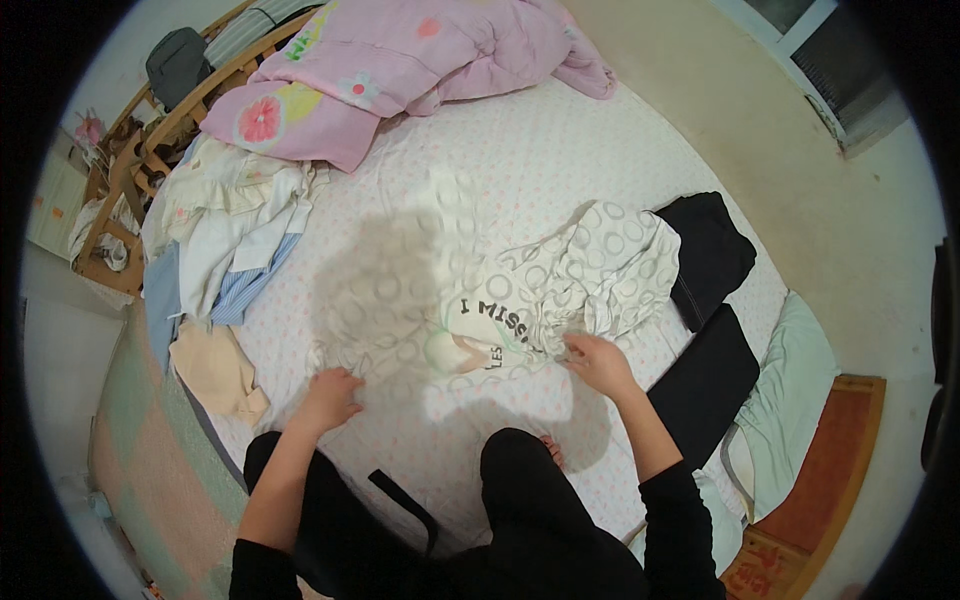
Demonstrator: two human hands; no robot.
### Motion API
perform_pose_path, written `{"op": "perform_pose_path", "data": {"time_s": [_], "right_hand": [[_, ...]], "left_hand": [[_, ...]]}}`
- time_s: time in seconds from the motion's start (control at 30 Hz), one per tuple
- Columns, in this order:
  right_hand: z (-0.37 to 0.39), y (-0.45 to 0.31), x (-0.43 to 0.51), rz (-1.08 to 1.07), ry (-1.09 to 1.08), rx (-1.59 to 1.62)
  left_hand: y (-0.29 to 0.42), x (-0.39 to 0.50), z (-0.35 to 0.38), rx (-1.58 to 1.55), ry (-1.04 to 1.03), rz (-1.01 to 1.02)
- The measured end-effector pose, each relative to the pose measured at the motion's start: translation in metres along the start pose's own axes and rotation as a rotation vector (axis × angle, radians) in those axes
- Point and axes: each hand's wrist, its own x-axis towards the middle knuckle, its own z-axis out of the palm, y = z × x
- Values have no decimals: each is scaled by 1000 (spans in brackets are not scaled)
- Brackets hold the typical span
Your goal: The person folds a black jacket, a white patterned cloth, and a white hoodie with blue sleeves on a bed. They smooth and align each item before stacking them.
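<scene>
A white garment patterned with grey rings (499, 289) lies spread on the bed in front of me, with printed lettering and a picture near its middle. Its right part is bunched and wrinkled. My left hand (334, 397) is at the garment's near left edge, fingers slightly bent; whether it pinches the cloth cannot be told. At the near right edge, my right hand (598, 364) touches the gathered fabric with thumb and fingers, and its grip is unclear too. Two folded black garments (705, 386) lie to the right, one (709, 251) beside the ringed cloth's right end.
A pink quilt (450, 52) lies across the bed's far side. White and blue clothes (225, 217) are piled at the left, with a beige cloth (214, 367) nearer. Pale green pillow (795, 405) and wooden headboard (847, 450) stand right. A wooden rail (225, 71) edges the far left.
</scene>
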Motion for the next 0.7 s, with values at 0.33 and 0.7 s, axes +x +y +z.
{"op": "perform_pose_path", "data": {"time_s": [0.33, 0.7], "right_hand": [[42, -4, 51, 35, 171, 21], [42, -52, 31, -27, -604, -121]], "left_hand": [[24, 51, 35, -328, 324, -237], [-65, 119, 23, -16, 318, -540]]}}
